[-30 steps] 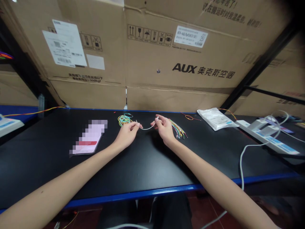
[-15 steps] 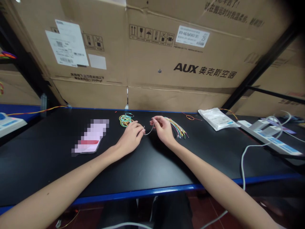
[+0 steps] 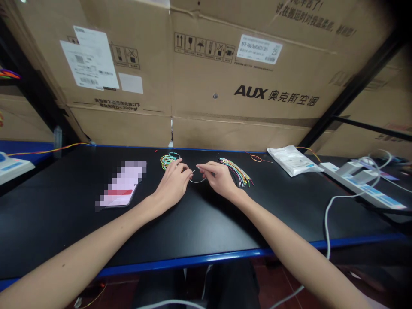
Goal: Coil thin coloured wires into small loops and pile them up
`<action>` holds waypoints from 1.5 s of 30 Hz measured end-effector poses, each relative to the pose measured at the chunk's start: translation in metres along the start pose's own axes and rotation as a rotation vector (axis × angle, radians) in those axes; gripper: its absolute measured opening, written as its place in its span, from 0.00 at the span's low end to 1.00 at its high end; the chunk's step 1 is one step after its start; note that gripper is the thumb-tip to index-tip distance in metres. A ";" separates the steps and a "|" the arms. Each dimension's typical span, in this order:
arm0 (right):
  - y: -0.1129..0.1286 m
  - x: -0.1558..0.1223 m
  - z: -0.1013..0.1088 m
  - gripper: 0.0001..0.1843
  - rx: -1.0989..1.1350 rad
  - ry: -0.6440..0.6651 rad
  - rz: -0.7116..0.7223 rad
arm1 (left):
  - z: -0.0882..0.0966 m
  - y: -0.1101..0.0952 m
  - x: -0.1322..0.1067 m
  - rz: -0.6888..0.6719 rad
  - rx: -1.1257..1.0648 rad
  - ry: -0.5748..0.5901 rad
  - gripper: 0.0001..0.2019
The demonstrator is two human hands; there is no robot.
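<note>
your left hand (image 3: 174, 184) and right hand (image 3: 219, 178) hang just above the black table (image 3: 206, 227), close together, with a thin pale wire (image 3: 197, 182) between them. the wire's long axis runs crosswise, left to right, and it bows down toward you in a shallow curve. a short bright tip pokes out just past your left fingertips. both hands look pinched, thumb and fingers pressed together around the wire rather than spread, though the wire is so fine and your fingers cover so much of it that you cannot tell exactly where each grip falls. the gap between your fingertips is narrow, and neither hand is nearer the wire's middle by much. beyond your left hand lies a loose coil (image 3: 168, 162) of coloured wires, near your fingers. beyond your right hand, a fanned bundle (image 3: 235, 171) of coloured wires sits just past your knuckles, so each hand has its own pile close by. farther left is a pixelated packet (image 3: 122, 184). off to the right are a white bag (image 3: 292, 161) and a power strip (image 3: 360, 185), with a white cable (image 3: 326, 223) trailing down over the table's edge. cardboard boxes (image 3: 244, 86) stand behind it all.
</note>
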State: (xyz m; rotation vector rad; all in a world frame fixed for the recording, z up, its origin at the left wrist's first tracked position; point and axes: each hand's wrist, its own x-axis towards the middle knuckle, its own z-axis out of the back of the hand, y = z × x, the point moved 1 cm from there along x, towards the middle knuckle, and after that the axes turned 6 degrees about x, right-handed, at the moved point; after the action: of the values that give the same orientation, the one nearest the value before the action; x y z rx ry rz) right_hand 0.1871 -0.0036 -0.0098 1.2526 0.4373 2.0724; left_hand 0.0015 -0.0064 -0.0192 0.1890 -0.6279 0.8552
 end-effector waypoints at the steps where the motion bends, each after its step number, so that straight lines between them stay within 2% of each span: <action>1: 0.000 0.000 0.001 0.15 -0.040 0.024 0.029 | 0.000 -0.001 0.000 -0.004 0.017 -0.004 0.12; 7: -0.001 -0.001 0.002 0.16 -0.205 0.153 0.106 | 0.000 -0.002 0.000 -0.027 0.150 0.002 0.12; 14: 0.004 -0.003 0.001 0.18 -0.366 0.275 0.065 | -0.001 -0.002 -0.002 -0.042 0.175 0.009 0.12; 22: 0.006 -0.004 -0.001 0.18 -0.432 0.343 0.060 | -0.003 -0.002 -0.004 -0.037 0.153 0.008 0.11; 29: 0.014 -0.002 -0.001 0.17 -0.696 0.481 0.080 | 0.005 -0.008 -0.001 -0.088 0.250 0.034 0.13; 38: 0.022 -0.002 -0.006 0.13 -0.808 0.536 0.133 | 0.006 -0.010 -0.001 -0.112 0.222 0.042 0.16; 45: 0.018 -0.002 -0.005 0.14 -0.797 0.543 0.092 | 0.000 -0.009 -0.003 -0.161 0.279 0.061 0.15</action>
State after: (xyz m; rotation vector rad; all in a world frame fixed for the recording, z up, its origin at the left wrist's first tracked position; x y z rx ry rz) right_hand 0.1769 -0.0182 -0.0031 0.2451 -0.2271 2.2930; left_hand 0.0072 -0.0143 -0.0199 0.4583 -0.4282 0.7873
